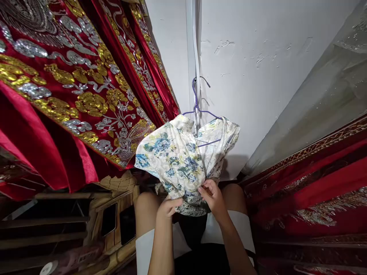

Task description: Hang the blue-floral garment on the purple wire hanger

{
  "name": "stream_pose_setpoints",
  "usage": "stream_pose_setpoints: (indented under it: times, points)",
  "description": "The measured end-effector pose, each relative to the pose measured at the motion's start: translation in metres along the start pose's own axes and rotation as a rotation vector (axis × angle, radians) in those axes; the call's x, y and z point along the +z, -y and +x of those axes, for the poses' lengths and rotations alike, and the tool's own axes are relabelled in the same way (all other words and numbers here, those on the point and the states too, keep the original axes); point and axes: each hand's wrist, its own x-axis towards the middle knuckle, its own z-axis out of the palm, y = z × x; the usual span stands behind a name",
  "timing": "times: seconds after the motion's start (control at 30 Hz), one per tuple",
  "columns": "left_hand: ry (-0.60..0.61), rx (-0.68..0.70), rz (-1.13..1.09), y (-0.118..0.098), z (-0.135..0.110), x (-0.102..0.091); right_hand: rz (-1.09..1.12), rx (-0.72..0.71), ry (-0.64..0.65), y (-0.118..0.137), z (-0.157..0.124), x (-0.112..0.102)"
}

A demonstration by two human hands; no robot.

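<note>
A cream garment [183, 160] with blue flowers and a stand collar hangs in front of me on a purple wire hanger [196, 101]. One side of its front falls open at the right, showing the pale lining and the hanger's bottom bar. Low on the cloth, my left hand [169, 206] is closed around the garment's lower left edge, its thumb lying across the fabric. My right hand [211, 194] pinches the edge of the front opening between thumb and fingers. The lower end of the garment is bunched above my knees.
Red costumes with gold and silver sequins [91, 103] hang close at the left. Red beaded cloth and sheer fabric [329, 183] stand at the right. Behind is a white wall [243, 57] with a vertical strip. A bamboo rack [100, 225] and a pink bottle [74, 259] are at lower left.
</note>
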Motion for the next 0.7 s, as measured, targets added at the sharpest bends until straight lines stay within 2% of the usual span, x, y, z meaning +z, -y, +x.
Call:
stream_pose_setpoints:
  times: [0.1, 0.17, 0.23, 0.3, 0.4, 0.47, 0.57, 0.6, 0.63, 0.7]
  points:
    - [-0.017, -0.096, -0.024, -0.006, -0.002, 0.009, 0.014, 0.037, 0.136, -0.002, -0.003, 0.006]
    - [-0.014, -0.11, -0.072, -0.01, -0.003, 0.014, 0.017, 0.057, 0.185, 0.001, -0.005, 0.008]
    - [-0.033, -0.109, -0.103, -0.011, -0.002, 0.015, 0.012, 0.059, 0.173, 0.006, -0.007, 0.008]
    - [-0.146, -0.055, -0.098, -0.008, 0.001, 0.012, 0.044, 0.043, 0.113, 0.01, -0.007, 0.007]
    - [-0.364, 0.11, -0.037, -0.003, 0.01, 0.001, 0.137, -0.001, 0.014, 0.011, -0.006, 0.007]
    - [-0.5, 0.285, 0.027, 0.002, 0.014, -0.006, 0.141, -0.029, -0.012, 0.01, -0.007, 0.008]
    - [-0.739, 0.615, 0.186, 0.011, 0.012, -0.006, 0.042, -0.071, 0.025, 0.012, -0.01, 0.011]
    - [-0.765, 0.697, 0.262, 0.016, 0.009, -0.003, 0.0, -0.082, 0.048, 0.013, -0.011, 0.012]
    - [-0.728, 0.739, 0.346, 0.021, 0.005, 0.002, -0.041, -0.088, 0.072, 0.015, -0.012, 0.013]
    - [-0.497, 0.694, 0.48, 0.031, -0.002, 0.015, -0.113, -0.095, 0.111, 0.018, -0.014, 0.014]
